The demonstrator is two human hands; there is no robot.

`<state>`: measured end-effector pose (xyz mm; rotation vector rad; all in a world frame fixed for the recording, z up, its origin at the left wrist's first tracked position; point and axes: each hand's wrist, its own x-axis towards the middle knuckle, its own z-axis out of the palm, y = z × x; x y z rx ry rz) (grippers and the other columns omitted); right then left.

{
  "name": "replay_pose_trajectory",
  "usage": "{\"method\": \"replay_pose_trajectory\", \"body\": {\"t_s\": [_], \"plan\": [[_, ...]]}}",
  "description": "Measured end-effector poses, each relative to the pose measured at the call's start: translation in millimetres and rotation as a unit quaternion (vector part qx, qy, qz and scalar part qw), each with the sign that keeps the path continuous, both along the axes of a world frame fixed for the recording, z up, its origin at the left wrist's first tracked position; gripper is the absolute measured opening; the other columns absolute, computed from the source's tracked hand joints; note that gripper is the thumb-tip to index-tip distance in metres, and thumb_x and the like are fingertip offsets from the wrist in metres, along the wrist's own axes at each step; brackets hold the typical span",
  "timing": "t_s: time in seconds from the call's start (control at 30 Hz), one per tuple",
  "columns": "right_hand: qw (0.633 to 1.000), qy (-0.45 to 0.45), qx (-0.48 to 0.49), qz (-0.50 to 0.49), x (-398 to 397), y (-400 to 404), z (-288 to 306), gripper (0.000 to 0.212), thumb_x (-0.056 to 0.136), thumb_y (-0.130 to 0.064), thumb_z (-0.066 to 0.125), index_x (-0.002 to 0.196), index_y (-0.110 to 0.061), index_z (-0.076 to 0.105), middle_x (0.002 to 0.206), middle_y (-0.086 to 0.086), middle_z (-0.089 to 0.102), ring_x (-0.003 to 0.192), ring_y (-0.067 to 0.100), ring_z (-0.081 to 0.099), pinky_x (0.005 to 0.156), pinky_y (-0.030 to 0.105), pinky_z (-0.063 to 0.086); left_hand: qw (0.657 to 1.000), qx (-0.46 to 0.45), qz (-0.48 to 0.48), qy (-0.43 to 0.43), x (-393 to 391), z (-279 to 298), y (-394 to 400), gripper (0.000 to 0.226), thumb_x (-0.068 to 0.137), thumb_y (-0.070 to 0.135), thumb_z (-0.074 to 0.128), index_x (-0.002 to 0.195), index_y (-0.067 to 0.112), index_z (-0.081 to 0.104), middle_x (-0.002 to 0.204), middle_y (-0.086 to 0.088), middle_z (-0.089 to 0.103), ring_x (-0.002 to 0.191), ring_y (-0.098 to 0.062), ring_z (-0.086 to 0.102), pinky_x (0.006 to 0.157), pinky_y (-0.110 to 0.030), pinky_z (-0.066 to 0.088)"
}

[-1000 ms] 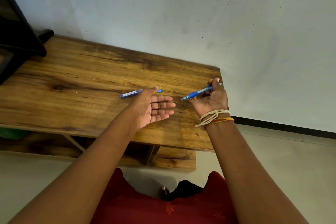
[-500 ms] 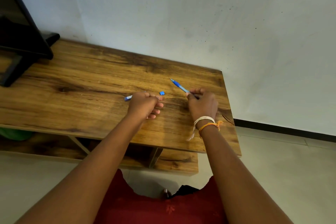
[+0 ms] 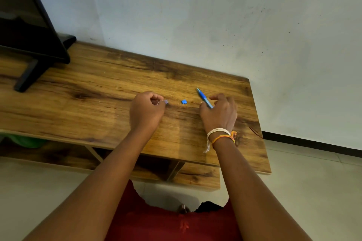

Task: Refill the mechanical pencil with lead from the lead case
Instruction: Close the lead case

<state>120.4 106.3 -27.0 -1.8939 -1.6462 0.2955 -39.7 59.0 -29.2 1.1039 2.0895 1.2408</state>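
My left hand (image 3: 147, 108) is closed in a fist over the lead case (image 3: 166, 101), of which only a small pale bluish end shows past the fingers. A small blue cap (image 3: 184, 101) lies loose on the wooden table (image 3: 98, 103) between my hands. My right hand (image 3: 220, 112) rests on the table and holds the blue mechanical pencil (image 3: 203, 97) by its rear end. The pencil's tip points away from me, toward the wall and slightly left. The fingers of that hand are loosely curled.
A black screen on a stand (image 3: 29, 45) occupies the table's far left. The wall runs right behind the table. The table's right edge (image 3: 258, 123) is close to my right hand. A lower shelf and a green object (image 3: 25, 141) sit beneath.
My left hand turned from palm-up to closing over the lead case that lay on the table. My right hand swung the pencil round so its tip points away, and lowered to the table.
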Motion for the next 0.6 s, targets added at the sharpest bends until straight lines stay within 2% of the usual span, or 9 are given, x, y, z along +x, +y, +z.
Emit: {"method": "replay_pose_trajectory", "body": {"t_s": [0.13, 0.2, 0.27, 0.37, 0.47, 0.6], "plan": [[0.991, 0.021, 0.008, 0.129, -23.4, -2.8, -3.3, 0.033, 0.085, -0.006, 0.059, 0.117, -0.007, 0.063, 0.121, 0.013, 0.058, 0.117, 0.028, 0.052, 0.099, 0.028, 0.038, 0.995, 0.008, 0.0, 0.104, -5.7, -8.3, -1.4, 0.009, 0.085, 0.017, 0.061, 0.087, 0.021, 0.068, 0.094, 0.004, 0.055, 0.097, -0.016, 0.053, 0.064, -0.024, 0.036], [0.984, -0.006, -0.019, 0.179, -34.1, -3.5, -6.8, 0.039, 0.088, -0.001, 0.053, 0.126, -0.006, 0.058, 0.132, 0.014, 0.054, 0.127, 0.028, 0.046, 0.107, 0.028, 0.033, 0.991, 0.006, -0.012, 0.133, -10.1, -11.2, -2.5, 0.011, 0.086, 0.017, 0.06, 0.092, 0.021, 0.068, 0.099, 0.002, 0.056, 0.101, -0.018, 0.051, 0.072, -0.027, 0.039], [0.978, -0.044, -0.039, 0.2, -40.1, -2.1, -11.1, 0.039, 0.091, -0.004, 0.052, 0.13, -0.006, 0.056, 0.135, 0.013, 0.053, 0.13, 0.027, 0.043, 0.11, 0.03, 0.032, 0.986, -0.016, -0.039, 0.161, -15.0, -14.1, -3.8, 0.019, 0.087, 0.02, 0.06, 0.104, 0.019, 0.068, 0.107, -0.001, 0.059, 0.106, -0.021, 0.05, 0.08, -0.031, 0.041], [0.981, -0.06, -0.034, 0.184, -43.9, 0.5, -12.1, 0.03, 0.091, -0.007, 0.054, 0.119, -0.006, 0.064, 0.124, 0.011, 0.06, 0.122, 0.026, 0.049, 0.102, 0.032, 0.039, 0.975, -0.052, -0.077, 0.202, -21.4, -16.5, -4.9, 0.031, 0.086, 0.024, 0.064, 0.116, 0.017, 0.066, 0.116, -0.005, 0.057, 0.11, -0.025, 0.047, 0.092, -0.037, 0.042], [0.986, -0.053, -0.04, 0.155, -44.3, 2.8, -11.0, 0.022, 0.091, -0.01, 0.058, 0.108, -0.005, 0.07, 0.116, 0.009, 0.063, 0.112, 0.026, 0.056, 0.091, 0.033, 0.046, 0.975, -0.041, -0.08, 0.203, -22.7, -15.9, -3.8, 0.027, 0.084, 0.022, 0.067, 0.11, 0.016, 0.069, 0.112, -0.005, 0.058, 0.107, -0.023, 0.047, 0.089, -0.036, 0.042], [0.988, -0.04, -0.037, 0.143, -45.2, 1.5, -7.9, 0.018, 0.093, -0.016, 0.056, 0.099, -0.004, 0.067, 0.104, 0.012, 0.067, 0.097, 0.028, 0.062, 0.08, 0.035, 0.049, 0.979, -0.029, -0.08, 0.184, -23.5, -16.6, -4.2, 0.015, 0.084, 0.019, 0.068, 0.099, 0.017, 0.071, 0.104, -0.004, 0.061, 0.101, -0.02, 0.05, 0.082, -0.033, 0.042]]}}
